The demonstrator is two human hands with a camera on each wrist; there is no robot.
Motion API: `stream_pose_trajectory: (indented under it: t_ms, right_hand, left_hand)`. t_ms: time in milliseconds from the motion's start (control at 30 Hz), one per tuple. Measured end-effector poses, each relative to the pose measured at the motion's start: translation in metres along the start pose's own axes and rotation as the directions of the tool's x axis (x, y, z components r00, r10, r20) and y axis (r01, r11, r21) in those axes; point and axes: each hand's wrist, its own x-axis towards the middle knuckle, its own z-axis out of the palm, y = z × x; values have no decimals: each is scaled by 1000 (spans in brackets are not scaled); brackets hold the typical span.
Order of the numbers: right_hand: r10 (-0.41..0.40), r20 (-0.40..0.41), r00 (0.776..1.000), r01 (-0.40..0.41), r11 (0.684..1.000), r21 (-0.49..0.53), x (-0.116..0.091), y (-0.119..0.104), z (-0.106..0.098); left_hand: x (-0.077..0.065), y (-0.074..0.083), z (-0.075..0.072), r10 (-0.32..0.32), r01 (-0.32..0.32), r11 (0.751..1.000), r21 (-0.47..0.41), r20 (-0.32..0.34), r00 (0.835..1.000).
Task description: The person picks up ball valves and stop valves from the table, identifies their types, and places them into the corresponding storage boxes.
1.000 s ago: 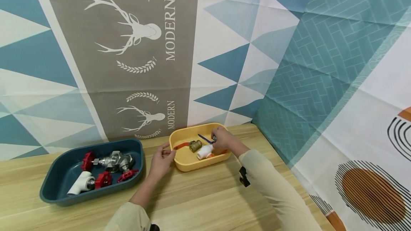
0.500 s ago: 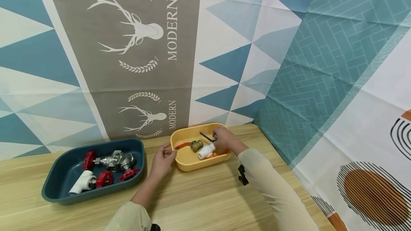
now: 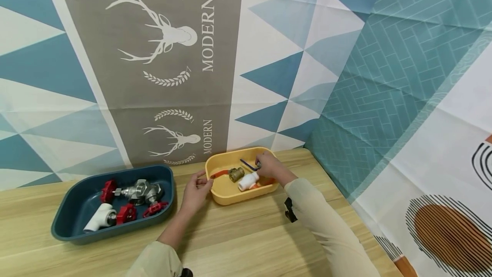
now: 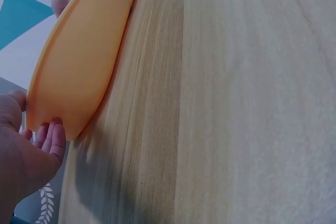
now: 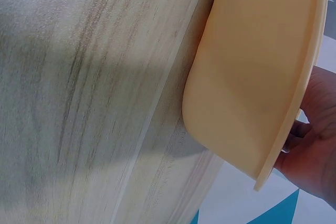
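In the head view, a yellow tub [image 3: 229,200] stands near the wall. My left hand [image 3: 196,192] grips its left end, thumb at the rim and fingers against the outer wall, as the left wrist view also shows. My right hand [image 3: 269,166] reaches over the right end and pinches a valve with a long blue lever [image 3: 249,165]. In the right wrist view the tub wall hides most of those fingers. Beside that valve lie a white plastic valve [image 3: 248,181] with an orange part and a brass valve [image 3: 236,174] with a red lever [image 3: 220,173].
Left of the yellow tub is a dark blue tub [image 3: 73,238]. It contains metal valves [image 3: 142,192] with red handwheels [image 3: 109,191] and a white tee-shaped valve [image 3: 101,217]. Patterned cloth [image 3: 177,76] covers the walls behind and to the right of the wooden table [image 3: 238,243].
The head view has shifted slightly, so everything sits a little further right in it. Both hands keep their places at the yellow tub.
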Motion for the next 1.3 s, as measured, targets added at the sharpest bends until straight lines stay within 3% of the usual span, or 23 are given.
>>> stream_pose_trajectory:
  t_ms: [1300]
  right_hand:
    - [-23, -9, 1000, 23, 1000, -12, 11, 4, 14]
  left_hand:
    - [0, 1, -1, -16, 16, 1000, -3, 6, 1000]
